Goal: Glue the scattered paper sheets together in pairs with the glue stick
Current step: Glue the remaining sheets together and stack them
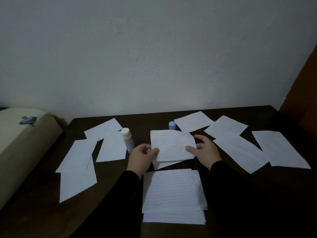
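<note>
A lined paper sheet (172,145) is held above the dark table (188,112), with another sheet (163,164) just under it. My left hand (143,154) pinches its left edge, thumb on top. At its right edge, my right hand (204,150) pinches it the same way. The glue stick (127,140) stands upright left of the sheet, white cap on. A blue cap (172,125) stands behind the sheet. A stack of lined sheets (173,194) lies in front of me. Loose white sheets lie scattered on the left (77,157) and right (281,148).
A pale cushioned piece of furniture (22,140) with a small blue object (28,120) adjoins the table on the left. A white wall rises behind the table. Something brown-orange (303,93) stands at the right edge.
</note>
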A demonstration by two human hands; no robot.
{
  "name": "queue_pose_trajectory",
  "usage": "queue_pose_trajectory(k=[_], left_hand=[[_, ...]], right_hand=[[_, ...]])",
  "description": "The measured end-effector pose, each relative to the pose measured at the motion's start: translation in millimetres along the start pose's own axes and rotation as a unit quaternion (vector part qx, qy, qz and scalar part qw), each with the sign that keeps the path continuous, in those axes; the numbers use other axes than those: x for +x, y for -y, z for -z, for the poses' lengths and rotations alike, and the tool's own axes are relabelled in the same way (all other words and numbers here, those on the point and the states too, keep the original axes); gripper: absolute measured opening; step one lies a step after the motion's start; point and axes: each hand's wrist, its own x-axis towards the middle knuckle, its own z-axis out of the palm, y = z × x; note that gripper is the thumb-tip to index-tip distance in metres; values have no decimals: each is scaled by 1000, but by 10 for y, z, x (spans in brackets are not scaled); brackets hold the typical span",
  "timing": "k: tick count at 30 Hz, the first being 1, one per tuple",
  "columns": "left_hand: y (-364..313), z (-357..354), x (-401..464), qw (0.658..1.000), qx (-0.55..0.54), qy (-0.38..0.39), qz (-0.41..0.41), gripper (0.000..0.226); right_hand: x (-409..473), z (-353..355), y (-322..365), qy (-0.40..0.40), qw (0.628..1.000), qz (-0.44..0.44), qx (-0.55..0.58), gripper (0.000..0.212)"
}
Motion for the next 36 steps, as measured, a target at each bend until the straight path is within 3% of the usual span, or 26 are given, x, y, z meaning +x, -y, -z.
queue_pose_trajectory(k=[4, 11, 28, 36], left_hand=[[73, -31, 8, 998, 63, -14, 18, 23], [97, 0, 58, 987, 152, -2, 45, 24], [134, 1, 136, 983, 176, -6, 44, 17], [96, -7, 91, 984, 175, -19, 35, 28]], right_hand=[[41, -96, 23, -37, 998, 37, -44, 51], [105, -129, -10, 0, 982, 44, -182, 45], [159, -162, -117, -22, 929, 146, -340, 41], [199, -186, -136, -35, 913, 184, -363, 38]])
